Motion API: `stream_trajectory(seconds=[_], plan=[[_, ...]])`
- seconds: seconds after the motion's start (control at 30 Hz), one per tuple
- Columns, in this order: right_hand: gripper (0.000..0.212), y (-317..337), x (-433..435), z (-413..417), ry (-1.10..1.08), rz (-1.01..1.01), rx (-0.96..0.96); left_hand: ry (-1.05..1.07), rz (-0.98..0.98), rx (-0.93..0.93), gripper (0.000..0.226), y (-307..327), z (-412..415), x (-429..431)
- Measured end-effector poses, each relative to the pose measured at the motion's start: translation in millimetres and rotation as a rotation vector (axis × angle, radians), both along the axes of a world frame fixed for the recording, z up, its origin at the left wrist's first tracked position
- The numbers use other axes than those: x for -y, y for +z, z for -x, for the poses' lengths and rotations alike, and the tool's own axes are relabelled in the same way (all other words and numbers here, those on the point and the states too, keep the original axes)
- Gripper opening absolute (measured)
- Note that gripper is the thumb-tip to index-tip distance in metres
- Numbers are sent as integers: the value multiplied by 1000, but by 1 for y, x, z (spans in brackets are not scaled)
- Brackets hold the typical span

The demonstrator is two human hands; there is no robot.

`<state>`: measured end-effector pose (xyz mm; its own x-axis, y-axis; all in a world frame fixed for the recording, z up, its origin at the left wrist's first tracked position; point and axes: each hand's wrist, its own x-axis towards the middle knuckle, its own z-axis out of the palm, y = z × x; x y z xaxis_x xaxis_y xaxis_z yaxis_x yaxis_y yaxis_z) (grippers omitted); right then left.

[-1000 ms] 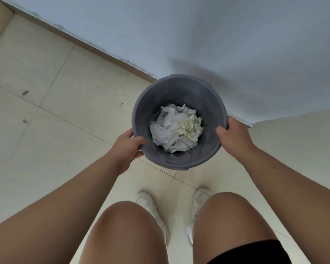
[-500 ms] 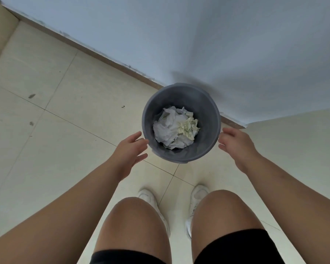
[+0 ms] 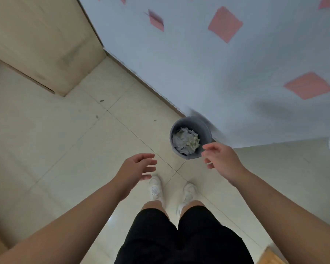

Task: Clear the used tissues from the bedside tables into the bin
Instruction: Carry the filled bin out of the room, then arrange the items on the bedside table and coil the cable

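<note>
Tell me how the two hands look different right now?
The left hand hangs over bare cream floor tile, away from the round grey plastic bin; the right hand overlaps the bin's near rim in the picture. The left hand sits lower in the picture, nearer the white shoes; the right hand sits higher. Both are open, fingers loosely spread, holding nothing.

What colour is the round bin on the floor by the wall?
Grey: the round plastic bin holding crumpled white tissues, seen in the head view.

Black shorts (image 3: pixel 181 239) to the knee; white lace-up trainers (image 3: pixel 156 188); forearms bare, no sleeves.
</note>
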<state>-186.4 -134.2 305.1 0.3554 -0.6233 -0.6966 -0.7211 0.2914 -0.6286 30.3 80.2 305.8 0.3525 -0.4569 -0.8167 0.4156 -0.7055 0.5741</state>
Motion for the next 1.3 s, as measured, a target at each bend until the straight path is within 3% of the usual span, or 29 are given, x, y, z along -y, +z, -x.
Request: stream_trajectory(seconds=[0.23,0.53,0.83,1.3], plan=[[16,77,-44,-21,397,-3,-15,257,-74,127,25,95,6,-109],[11,73,-106,-47,747,32,-140,752,-208,197,21,109,81,-259],[18,78,-199,-194,883,75,-3,1155,-241,229,22,103,84,-391],[13,111,-338,-367,1136,127,-88,1053,-297,143,18,96,-50,-547]])
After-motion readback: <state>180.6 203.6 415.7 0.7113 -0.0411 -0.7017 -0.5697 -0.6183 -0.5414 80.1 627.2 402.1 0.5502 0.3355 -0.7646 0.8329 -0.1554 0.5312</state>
